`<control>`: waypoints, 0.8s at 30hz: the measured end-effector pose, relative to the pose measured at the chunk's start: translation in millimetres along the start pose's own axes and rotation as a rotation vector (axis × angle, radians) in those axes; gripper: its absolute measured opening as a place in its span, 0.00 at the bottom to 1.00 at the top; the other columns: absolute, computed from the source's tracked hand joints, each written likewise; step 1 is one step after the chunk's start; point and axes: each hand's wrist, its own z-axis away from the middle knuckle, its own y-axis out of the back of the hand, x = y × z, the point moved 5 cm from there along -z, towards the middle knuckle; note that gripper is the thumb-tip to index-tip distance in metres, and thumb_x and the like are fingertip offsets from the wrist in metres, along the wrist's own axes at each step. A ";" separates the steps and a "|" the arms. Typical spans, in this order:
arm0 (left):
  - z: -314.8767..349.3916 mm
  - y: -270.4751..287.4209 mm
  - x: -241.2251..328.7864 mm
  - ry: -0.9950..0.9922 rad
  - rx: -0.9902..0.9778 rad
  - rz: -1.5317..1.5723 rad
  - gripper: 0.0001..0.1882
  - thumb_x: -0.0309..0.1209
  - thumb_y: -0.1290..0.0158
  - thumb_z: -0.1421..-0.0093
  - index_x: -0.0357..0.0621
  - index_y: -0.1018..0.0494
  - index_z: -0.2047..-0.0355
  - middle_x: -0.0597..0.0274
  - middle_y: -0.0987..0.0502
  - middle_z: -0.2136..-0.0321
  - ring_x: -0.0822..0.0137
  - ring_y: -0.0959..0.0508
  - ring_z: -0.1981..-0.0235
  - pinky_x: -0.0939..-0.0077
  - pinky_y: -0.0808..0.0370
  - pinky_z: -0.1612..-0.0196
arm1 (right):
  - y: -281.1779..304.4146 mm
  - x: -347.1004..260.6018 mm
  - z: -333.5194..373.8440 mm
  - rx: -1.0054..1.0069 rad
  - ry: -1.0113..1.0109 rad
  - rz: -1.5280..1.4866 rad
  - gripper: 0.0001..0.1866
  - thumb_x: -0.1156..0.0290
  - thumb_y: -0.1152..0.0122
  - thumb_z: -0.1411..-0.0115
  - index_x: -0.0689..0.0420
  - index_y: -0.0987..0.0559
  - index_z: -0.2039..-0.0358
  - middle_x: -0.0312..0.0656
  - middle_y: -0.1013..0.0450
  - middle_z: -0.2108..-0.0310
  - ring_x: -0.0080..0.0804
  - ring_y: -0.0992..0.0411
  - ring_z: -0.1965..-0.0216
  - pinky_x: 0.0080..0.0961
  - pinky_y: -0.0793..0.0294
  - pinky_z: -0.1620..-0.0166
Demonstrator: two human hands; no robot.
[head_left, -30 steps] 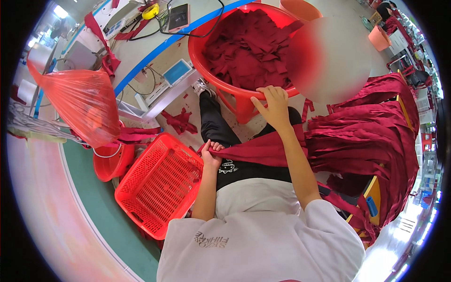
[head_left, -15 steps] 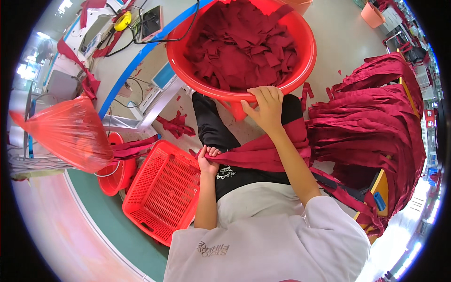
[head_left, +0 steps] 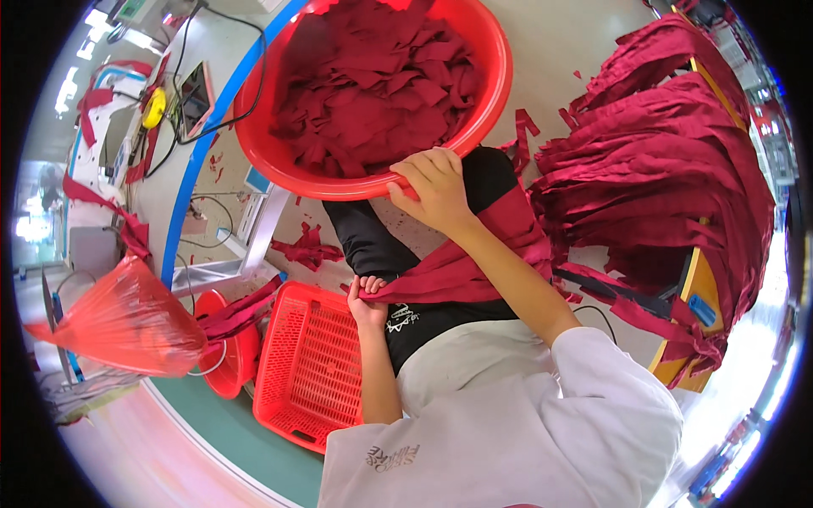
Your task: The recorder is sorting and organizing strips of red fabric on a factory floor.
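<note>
My right hand grips the near rim of a big round red basin filled with dark red fabric scraps. My left hand is closed on the end of a dark red cloth strip that runs across my lap under my right forearm toward the right. My knees in black trousers show between both hands.
A large pile of dark red cloth strips lies over a wooden stand on the right. A red slotted plastic basket sits at my left, beside a red bucket and an orange plastic bag. Cables and a blue-edged bench lie far left.
The red basin has come closer and now fills the upper middle of the view, my right hand still on its rim. My left hand keeps hold of the cloth strip.
</note>
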 end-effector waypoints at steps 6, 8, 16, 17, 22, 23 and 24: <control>3.4 -1.2 -0.7 -0.005 0.022 0.010 0.14 0.34 0.55 0.34 0.47 0.39 0.77 0.69 0.41 0.82 0.71 0.39 0.78 0.73 0.37 0.62 | 1.6 1.7 3.8 -0.002 -0.019 -0.021 0.12 0.62 0.35 0.51 0.51 0.22 0.66 0.33 0.28 0.66 0.33 0.31 0.59 0.34 0.37 0.50; 4.7 -2.4 -1.4 -0.006 0.013 0.004 0.14 0.34 0.56 0.34 0.47 0.39 0.77 0.69 0.41 0.82 0.71 0.39 0.78 0.73 0.37 0.62 | 1.3 0.9 4.1 -0.008 -0.018 -0.045 0.12 0.62 0.36 0.50 0.52 0.22 0.66 0.33 0.28 0.66 0.33 0.31 0.59 0.34 0.37 0.50; 4.3 -3.7 -1.8 -0.007 -0.017 -0.027 0.13 0.34 0.56 0.34 0.46 0.39 0.76 0.68 0.41 0.82 0.70 0.39 0.77 0.73 0.37 0.62 | 7.4 -1.6 0.4 -0.013 -0.017 -0.050 0.12 0.61 0.37 0.48 0.54 0.23 0.67 0.36 0.29 0.67 0.34 0.32 0.60 0.35 0.36 0.49; 4.3 -3.5 -1.7 -0.007 -0.019 -0.028 0.13 0.34 0.56 0.34 0.46 0.39 0.76 0.68 0.41 0.82 0.70 0.39 0.77 0.73 0.37 0.62 | 7.4 -1.6 0.5 -0.011 -0.017 -0.057 0.12 0.61 0.37 0.48 0.54 0.23 0.67 0.36 0.29 0.67 0.34 0.32 0.60 0.35 0.36 0.49; 2.5 -1.5 -0.9 0.005 -0.023 -0.033 0.13 0.34 0.56 0.34 0.46 0.39 0.77 0.67 0.41 0.81 0.70 0.39 0.76 0.73 0.37 0.61 | 6.5 -0.4 1.8 0.000 -0.026 -0.068 0.13 0.61 0.36 0.49 0.54 0.23 0.66 0.36 0.29 0.67 0.34 0.31 0.59 0.34 0.36 0.49; 2.2 -1.3 -0.7 0.006 -0.027 -0.032 0.14 0.34 0.56 0.34 0.46 0.39 0.77 0.67 0.41 0.81 0.70 0.39 0.76 0.73 0.37 0.60 | 6.6 0.0 2.0 0.005 -0.024 -0.073 0.13 0.62 0.35 0.50 0.53 0.22 0.66 0.35 0.28 0.66 0.34 0.31 0.60 0.34 0.36 0.50; 1.5 -0.9 -0.6 0.012 -0.024 -0.035 0.14 0.34 0.56 0.34 0.46 0.39 0.77 0.67 0.41 0.81 0.70 0.39 0.76 0.73 0.37 0.60 | 6.4 0.8 2.2 0.005 -0.029 -0.070 0.13 0.62 0.35 0.50 0.53 0.22 0.66 0.35 0.28 0.66 0.34 0.31 0.60 0.34 0.36 0.50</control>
